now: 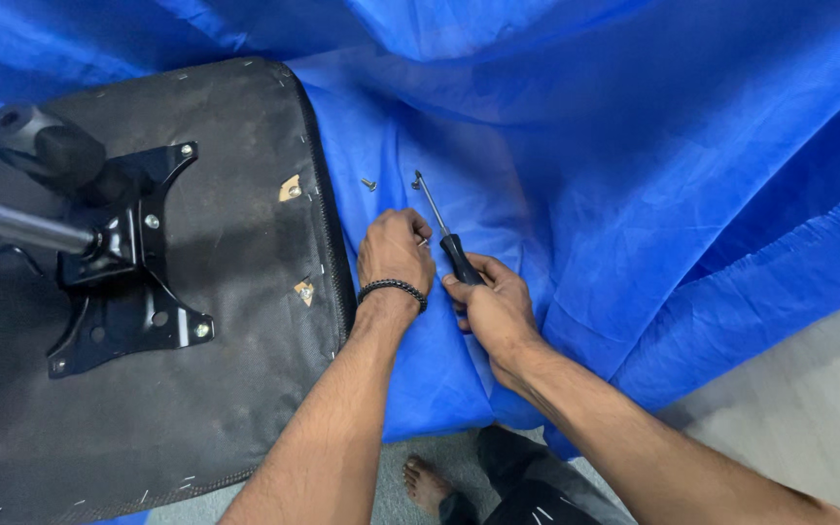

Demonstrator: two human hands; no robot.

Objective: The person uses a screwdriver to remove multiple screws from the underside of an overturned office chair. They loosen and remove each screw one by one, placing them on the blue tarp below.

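my right hand [496,303] is wrapped around the black handle of a screwdriver [444,236], its shaft pointing away over the blue cloth [634,194]. my left hand [394,251] is curled shut just beside it; i cannot tell what it pinches. a loose screw [368,183] lies near, beside the upturned black chair seat [245,321].
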